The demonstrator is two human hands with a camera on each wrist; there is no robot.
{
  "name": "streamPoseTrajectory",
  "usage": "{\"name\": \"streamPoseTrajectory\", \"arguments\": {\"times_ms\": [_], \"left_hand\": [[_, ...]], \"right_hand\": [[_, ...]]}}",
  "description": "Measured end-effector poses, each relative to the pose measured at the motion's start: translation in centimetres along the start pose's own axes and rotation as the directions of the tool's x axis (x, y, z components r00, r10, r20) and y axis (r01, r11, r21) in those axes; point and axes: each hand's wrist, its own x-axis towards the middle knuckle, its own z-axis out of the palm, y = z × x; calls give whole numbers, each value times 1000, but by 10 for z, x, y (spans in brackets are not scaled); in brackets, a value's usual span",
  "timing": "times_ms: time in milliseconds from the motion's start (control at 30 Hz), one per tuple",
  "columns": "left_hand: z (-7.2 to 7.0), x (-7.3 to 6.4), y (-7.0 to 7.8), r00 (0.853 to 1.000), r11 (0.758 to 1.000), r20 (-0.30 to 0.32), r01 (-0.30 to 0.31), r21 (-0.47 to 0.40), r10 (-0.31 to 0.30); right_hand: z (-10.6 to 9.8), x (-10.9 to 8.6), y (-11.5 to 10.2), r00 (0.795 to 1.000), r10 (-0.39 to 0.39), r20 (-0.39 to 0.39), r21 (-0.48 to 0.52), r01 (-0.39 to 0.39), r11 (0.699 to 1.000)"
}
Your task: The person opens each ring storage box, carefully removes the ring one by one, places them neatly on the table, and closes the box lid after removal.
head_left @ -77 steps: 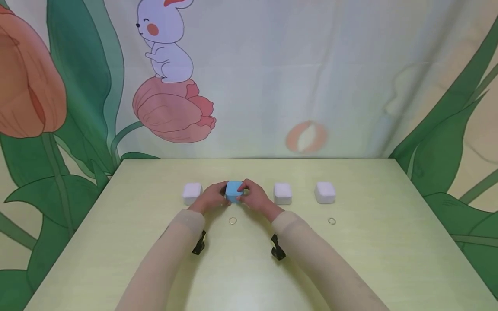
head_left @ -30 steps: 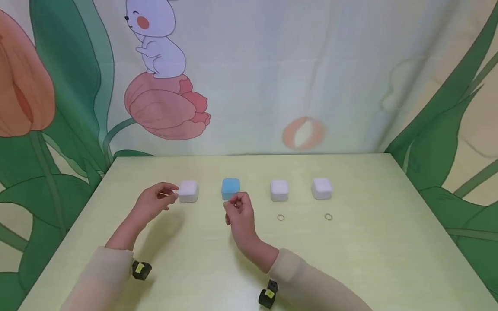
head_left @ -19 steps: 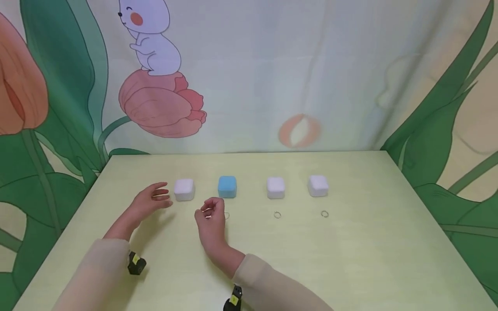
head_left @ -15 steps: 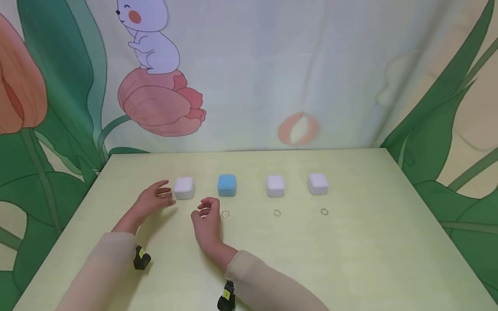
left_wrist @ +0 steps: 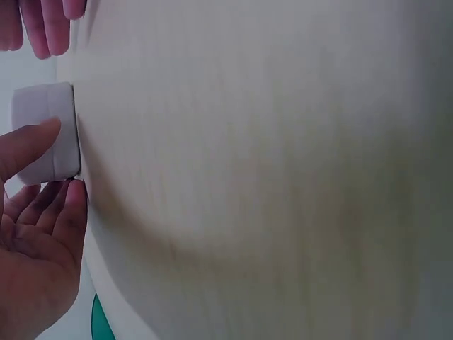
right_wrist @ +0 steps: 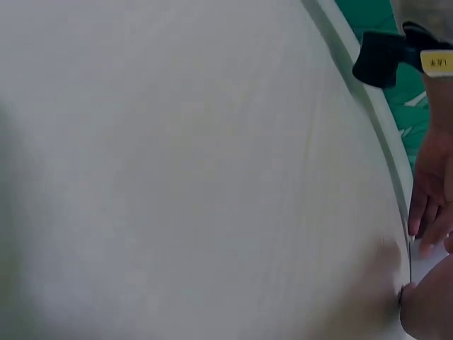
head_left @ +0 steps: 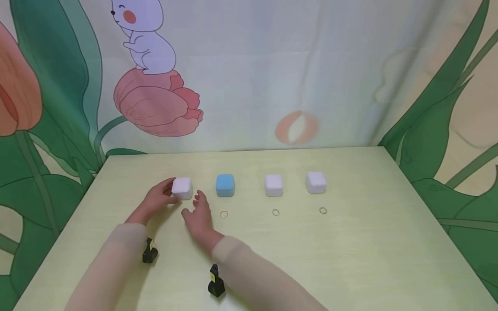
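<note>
At the left end of a row sits a white ring box (head_left: 182,188) with rounded edges; a seam round it shows in the left wrist view. My left hand (head_left: 157,198) grips it at its left side, thumb (left_wrist: 32,147) on the front and fingers (left_wrist: 67,212) along the side. My right hand (head_left: 199,217) is just right of this box, thumb and fingers spread apart, holding nothing. A blue ring box (head_left: 225,185) stands to the right of that hand, and a thin ring (head_left: 223,214) lies in front of it.
Further right stand a white box (head_left: 274,185) and another white box (head_left: 316,182), with a ring (head_left: 276,212) and another ring (head_left: 323,210) in front of them. All are on a pale wooden table (head_left: 350,259). A printed curtain (head_left: 241,86) hangs behind.
Both hands have let go of the blue box and moved left. My left hand has closed in on the leftmost white box, and my right hand has opened its fingers beside it.
</note>
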Motion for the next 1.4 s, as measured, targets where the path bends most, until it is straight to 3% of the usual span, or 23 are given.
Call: {"name": "streamPoseTrajectory", "arguments": {"times_ms": [133, 300, 500, 600, 733, 900, 1100, 1400], "left_hand": [[-1, 5, 1, 1000, 999, -6, -4, 46, 5], [-6, 10, 6, 1000, 999, -1, -8, 51, 8], [-8, 13, 3, 1000, 998, -6, -14, 59, 14], [-6, 17, -5, 1000, 998, -8, -11, 64, 12], [-4, 20, -13, 1000, 997, -18, 14, 71, -13], [-4, 19, -9, 1000, 996, -5, 4, 89, -4], [-3, 15, 0, 999, 995, 12, -35, 92, 34], [-3, 13, -4, 999, 997, -19, -50, 50, 51]], "right_hand": [[-5, 10, -4, 995, 25, 93, -94, -17, 995], [-16, 23, -10, 974, 29, 226, -233, 25, 972], [-22, 31, -14, 942, 49, 333, -273, 46, 961], [-22, 31, -15, 940, 48, 338, -274, 50, 960], [-21, 36, -18, 960, 7, 280, -301, 81, 950], [-19, 48, -28, 974, -47, 224, -353, 126, 927], [-16, 56, -38, 961, -19, 277, -437, 144, 888], [-12, 55, -41, 945, 13, 328, -561, 184, 808]]}}
